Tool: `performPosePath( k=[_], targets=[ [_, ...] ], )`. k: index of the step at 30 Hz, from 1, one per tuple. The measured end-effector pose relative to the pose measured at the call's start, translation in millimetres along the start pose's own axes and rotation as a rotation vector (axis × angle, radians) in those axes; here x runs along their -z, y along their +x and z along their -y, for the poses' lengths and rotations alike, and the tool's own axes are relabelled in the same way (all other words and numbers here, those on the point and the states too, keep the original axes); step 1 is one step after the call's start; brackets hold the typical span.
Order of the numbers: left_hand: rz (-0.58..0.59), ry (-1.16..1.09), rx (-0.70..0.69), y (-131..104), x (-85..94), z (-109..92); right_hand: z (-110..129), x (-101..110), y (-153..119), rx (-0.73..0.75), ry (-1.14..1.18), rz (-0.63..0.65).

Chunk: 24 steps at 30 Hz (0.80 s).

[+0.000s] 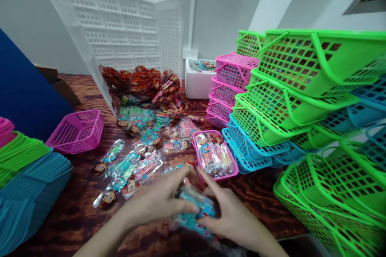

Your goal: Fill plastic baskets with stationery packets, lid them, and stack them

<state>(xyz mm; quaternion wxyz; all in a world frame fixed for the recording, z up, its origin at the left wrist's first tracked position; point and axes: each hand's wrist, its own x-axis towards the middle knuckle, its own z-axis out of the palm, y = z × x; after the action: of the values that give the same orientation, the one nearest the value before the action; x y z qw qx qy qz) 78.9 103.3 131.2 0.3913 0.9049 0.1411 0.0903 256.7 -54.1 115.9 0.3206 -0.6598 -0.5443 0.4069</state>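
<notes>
Between my two hands, low in the middle of the head view, is a bunch of blue doll-shaped packets (196, 211) in clear plastic, blurred by motion. My left hand (163, 198) grips the bunch from the left, thumb across its front. From the right, my right hand (223, 207) closes on the same packets with thumb and fingers. Just beyond my hands a small pink basket (234, 170) holds several packets lying side by side. More loose packets (147, 166) with cartoon doll heads lie scattered on the table to the left.
A white crate (120, 44) lies on its side, red-haired packets (138, 82) spilling out. A pink basket (76, 132) stands left, near stacked blue and green baskets (27, 192). Green baskets (271, 104) and pink baskets (226, 84) pile up right. Behind sits a white foam box (199, 84).
</notes>
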Motion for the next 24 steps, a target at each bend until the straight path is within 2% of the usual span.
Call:
performPosePath(
  k=[2,3,4,5,6,9,11,13,17,22,24],
  targets=[
    [-0.057,-0.274,-0.022,33,2.1,-1,-12,23,-7,-0.076,0.266,-0.088],
    [-0.127,-0.326,-0.021,51,-2.0,3,-18,34,-9,-0.102,0.377,-0.157],
    [-0.207,-0.301,-0.014,69,-9.3,8,-24,43,-9,-0.121,0.463,-0.243],
    [-0.300,-0.194,-0.018,86,-18.8,13,-29,52,-8,-0.135,0.523,-0.342],
    [-0.339,-0.051,-0.029,102,-29.5,19,-32,59,-5,-0.142,0.560,-0.447],
    [-0.330,0.098,-0.084,132,-58.1,30,-34,71,17,-0.130,0.600,-0.704],
    [-0.269,0.208,-0.120,136,-67.6,31,-33,72,40,-0.100,0.619,-0.775],
    [-0.220,0.375,-0.123,130,-69.9,28,-35,70,65,-0.080,0.652,-0.795],
    [-0.232,0.576,-0.074,111,-71.2,27,-51,63,105,-0.086,0.687,-0.765],
    [-0.342,0.548,-0.042,100,-85.0,35,-61,64,118,-0.066,0.352,-0.678],
    [-0.405,0.505,-0.053,97,-88.7,37,-58,64,116,-0.049,0.395,-0.618]
  ],
)
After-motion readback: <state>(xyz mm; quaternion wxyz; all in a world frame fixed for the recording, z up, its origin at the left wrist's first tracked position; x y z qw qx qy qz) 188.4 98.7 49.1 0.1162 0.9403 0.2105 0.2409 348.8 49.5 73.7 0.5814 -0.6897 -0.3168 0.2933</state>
